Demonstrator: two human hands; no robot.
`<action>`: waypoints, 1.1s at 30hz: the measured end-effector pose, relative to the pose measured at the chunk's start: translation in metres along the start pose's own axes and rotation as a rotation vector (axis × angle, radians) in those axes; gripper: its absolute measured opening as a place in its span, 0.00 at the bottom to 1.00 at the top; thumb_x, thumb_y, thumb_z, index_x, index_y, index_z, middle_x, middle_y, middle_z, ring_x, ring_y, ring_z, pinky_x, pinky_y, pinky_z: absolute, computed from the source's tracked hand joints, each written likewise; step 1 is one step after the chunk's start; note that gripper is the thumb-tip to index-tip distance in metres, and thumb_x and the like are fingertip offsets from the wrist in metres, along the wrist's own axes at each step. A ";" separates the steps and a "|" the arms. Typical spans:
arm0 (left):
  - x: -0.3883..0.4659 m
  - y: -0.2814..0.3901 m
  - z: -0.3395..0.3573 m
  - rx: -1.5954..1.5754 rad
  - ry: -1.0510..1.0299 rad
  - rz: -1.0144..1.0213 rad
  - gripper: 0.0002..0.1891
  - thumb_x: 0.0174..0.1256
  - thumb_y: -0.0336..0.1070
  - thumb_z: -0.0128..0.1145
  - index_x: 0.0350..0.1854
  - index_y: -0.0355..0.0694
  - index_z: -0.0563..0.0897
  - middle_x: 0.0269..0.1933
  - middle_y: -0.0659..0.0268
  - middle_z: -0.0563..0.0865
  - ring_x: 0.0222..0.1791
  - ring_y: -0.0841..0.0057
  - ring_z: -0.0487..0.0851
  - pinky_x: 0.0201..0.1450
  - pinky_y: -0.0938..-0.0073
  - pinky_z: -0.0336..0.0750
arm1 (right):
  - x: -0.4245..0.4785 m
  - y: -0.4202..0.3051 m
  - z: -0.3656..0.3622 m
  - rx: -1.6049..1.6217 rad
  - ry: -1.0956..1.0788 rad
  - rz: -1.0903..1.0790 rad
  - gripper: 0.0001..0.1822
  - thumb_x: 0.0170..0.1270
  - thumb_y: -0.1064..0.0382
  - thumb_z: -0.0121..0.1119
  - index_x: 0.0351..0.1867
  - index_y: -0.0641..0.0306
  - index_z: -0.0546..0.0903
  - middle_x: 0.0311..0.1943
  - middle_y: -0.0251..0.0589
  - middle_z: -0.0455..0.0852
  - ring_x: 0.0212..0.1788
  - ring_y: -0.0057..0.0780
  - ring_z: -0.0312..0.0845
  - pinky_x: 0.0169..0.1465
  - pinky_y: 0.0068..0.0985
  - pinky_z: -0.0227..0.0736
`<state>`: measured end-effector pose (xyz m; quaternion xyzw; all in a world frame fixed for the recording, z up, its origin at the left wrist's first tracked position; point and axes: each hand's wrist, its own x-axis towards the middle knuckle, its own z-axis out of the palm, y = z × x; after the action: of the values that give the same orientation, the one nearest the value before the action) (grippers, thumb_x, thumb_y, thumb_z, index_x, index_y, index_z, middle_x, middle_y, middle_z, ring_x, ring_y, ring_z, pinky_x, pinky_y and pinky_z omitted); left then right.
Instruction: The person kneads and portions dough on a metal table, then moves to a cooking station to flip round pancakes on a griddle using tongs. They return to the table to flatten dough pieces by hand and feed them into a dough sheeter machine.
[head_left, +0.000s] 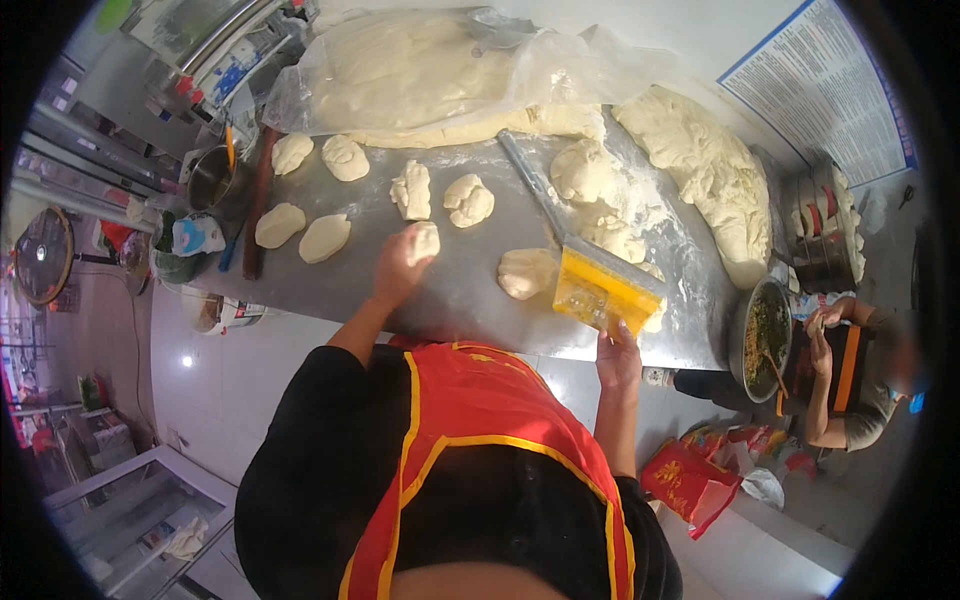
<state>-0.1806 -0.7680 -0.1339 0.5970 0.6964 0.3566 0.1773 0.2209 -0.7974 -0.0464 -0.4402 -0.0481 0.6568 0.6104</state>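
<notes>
My left hand (397, 268) holds a small piece of dough (426, 244) just above the steel worktable (457, 300). In my right hand (620, 360) is the near edge of a flat yellow scraper-like tool (600, 289) with a grey far edge. A grey metal bar (534, 184) runs away from its corner; I cannot tell whether they are joined. Left of the tool sits a rounded dough lump (528, 273). Beyond my left hand lie a ridged dough piece (410, 190) and a folded one (469, 201). Two flat ovals (280, 225) (325, 238) lie further left.
A large dough mass (420, 75) under plastic film spans the back; more dough (709, 165) lies right. A dark red rolling pin (259, 202) and metal pot (217, 180) are left. A bowl of filling (763, 341) stands right, near another person's hands (823, 330).
</notes>
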 end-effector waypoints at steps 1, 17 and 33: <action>0.004 -0.013 0.005 -0.121 0.043 -0.095 0.31 0.53 0.47 0.63 0.58 0.38 0.71 0.49 0.55 0.79 0.48 0.63 0.78 0.51 0.66 0.71 | 0.002 0.001 -0.003 0.012 -0.011 0.006 0.17 0.61 0.72 0.56 0.52 0.60 0.73 0.44 0.36 0.80 0.43 0.26 0.78 0.40 0.21 0.79; -0.069 -0.005 -0.107 -1.782 -0.091 -0.888 0.24 0.68 0.57 0.44 0.52 0.42 0.74 0.42 0.63 0.83 0.37 0.72 0.83 0.36 0.71 0.80 | 0.072 0.118 0.135 -0.269 -0.517 0.376 0.14 0.62 0.62 0.58 0.48 0.59 0.76 0.43 0.37 0.80 0.42 0.28 0.76 0.43 0.23 0.76; -0.078 -0.036 -0.145 -1.677 -0.004 -1.010 0.22 0.69 0.55 0.42 0.51 0.42 0.75 0.43 0.62 0.83 0.35 0.70 0.84 0.30 0.73 0.81 | 0.124 0.052 0.161 -0.195 -0.353 0.004 0.10 0.65 0.61 0.53 0.45 0.61 0.74 0.38 0.38 0.80 0.37 0.29 0.77 0.39 0.24 0.77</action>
<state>-0.2861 -0.8851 -0.0745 -0.0906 0.3903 0.6169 0.6774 0.0955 -0.6298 -0.0442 -0.3754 -0.2166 0.7170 0.5459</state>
